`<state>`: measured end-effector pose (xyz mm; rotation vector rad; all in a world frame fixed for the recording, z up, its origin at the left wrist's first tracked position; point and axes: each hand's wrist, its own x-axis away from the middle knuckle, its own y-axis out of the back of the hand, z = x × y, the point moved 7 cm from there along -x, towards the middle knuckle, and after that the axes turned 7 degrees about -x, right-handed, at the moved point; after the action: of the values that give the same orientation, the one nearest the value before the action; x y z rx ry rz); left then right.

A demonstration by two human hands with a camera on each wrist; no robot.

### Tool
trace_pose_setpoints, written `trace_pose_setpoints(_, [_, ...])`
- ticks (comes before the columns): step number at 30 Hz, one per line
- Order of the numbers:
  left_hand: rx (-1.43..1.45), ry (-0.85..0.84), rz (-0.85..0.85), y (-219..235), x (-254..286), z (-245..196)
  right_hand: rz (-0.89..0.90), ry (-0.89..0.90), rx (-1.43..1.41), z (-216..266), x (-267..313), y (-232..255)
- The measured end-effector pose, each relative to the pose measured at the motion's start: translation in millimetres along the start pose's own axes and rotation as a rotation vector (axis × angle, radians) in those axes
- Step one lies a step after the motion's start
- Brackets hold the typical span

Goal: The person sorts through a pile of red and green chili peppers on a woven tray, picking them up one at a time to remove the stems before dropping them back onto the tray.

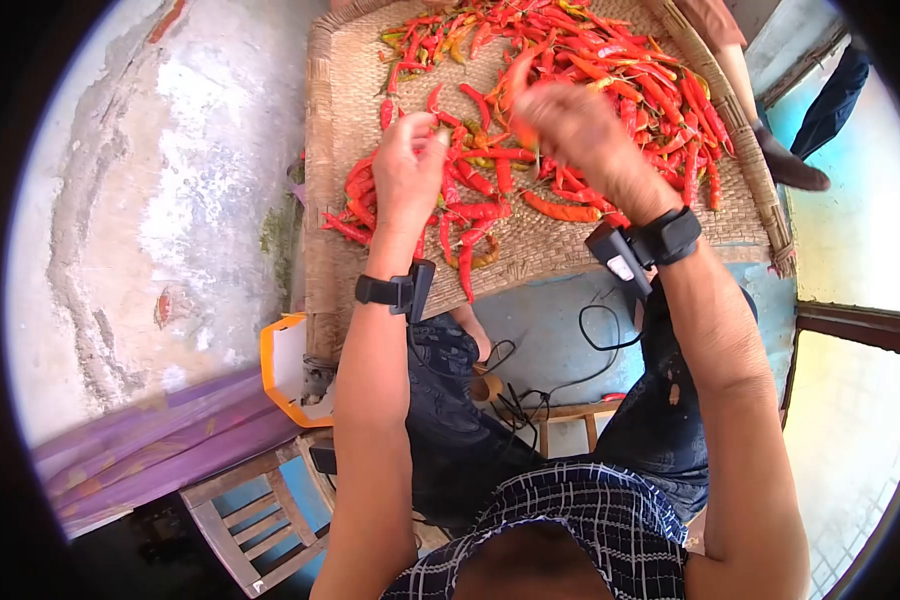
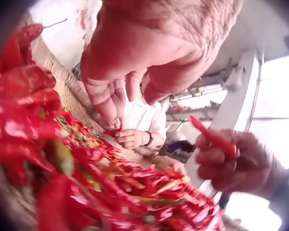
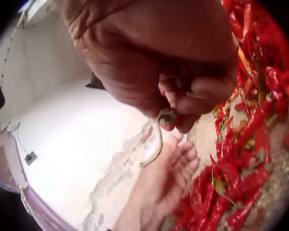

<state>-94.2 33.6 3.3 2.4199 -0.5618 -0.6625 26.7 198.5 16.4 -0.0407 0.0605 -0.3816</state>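
A red chili pepper [image 2: 213,138] is held in my right hand [image 1: 585,130], gripped between thumb and fingers. Its stem end with a thin curved stalk [image 3: 156,144] pokes out below the fingers in the right wrist view. To the left, my left hand [image 1: 410,170] hovers over the near-left pile of red chilies [image 1: 478,210], fingers loosely bent and nothing in them. Both hands are above a woven tray [image 1: 560,255]. A larger heap of red chilies [image 1: 660,90] covers its far right side.
Across the tray a person in a white shirt [image 2: 156,118] has a hand [image 2: 130,138] at another red chili. A worn wall [image 1: 200,150] runs along the left. Below are a wooden chair [image 1: 255,520], an orange-edged white object [image 1: 288,365] and black cables [image 1: 530,400].
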Motion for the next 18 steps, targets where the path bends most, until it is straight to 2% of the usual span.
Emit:
trace_pose_setpoints(1, [-0.346, -0.277, -0.004, -6, 2, -13, -0.179, 0.012, -0.183, -1, -5, 18])
trace_pose_setpoints(2, [-0.427, -0.334, 0.077, -17, 7, -10, -0.278, 0.021, -0.246, 1, -5, 29])
trace_pose_setpoints(3, [-0.425, -0.337, 0.078, -21, 11, -9, -0.378, 0.029, -0.309, 5, -3, 40])
trace_pose_setpoints(5, [-0.659, -0.344, 0.243, -46, 18, -2, -0.403, 0.028, -0.283, 1, -4, 38])
trace_pose_setpoints(6, [-0.700, -0.285, 0.346, -54, 17, 4, -0.233, 0.038, -0.221, -3, -4, 29])
trace_pose_setpoints(7, [-0.682, -0.296, 0.355, -57, 16, 1, -0.130, 0.009, -0.162, -5, -3, 17])
trace_pose_setpoints(8, [-0.730, -0.265, 0.419, -61, 14, 4, -0.098, -0.008, -0.145, -8, -1, 6])
trace_pose_setpoints(9, [-0.783, -0.232, 0.482, -64, 14, 9, -0.058, 0.041, -0.003, -2, 2, -5])
trace_pose_setpoints(11, [-0.796, -0.276, 0.436, -62, 15, 6, 0.091, 0.086, 0.067, -21, -5, -24])
trace_pose_setpoints(13, [-0.804, -0.192, 0.510, -60, 15, 7, 0.133, 0.068, 0.074, -19, -6, -26])
trace_pose_setpoints(15, [-0.786, -0.194, 0.520, -56, 17, 2, 0.176, 0.051, 0.083, -18, -6, -29])
trace_pose_setpoints(18, [-0.737, -0.197, 0.577, -53, 20, 1, 0.142, 0.151, 0.225, -12, -2, -23])
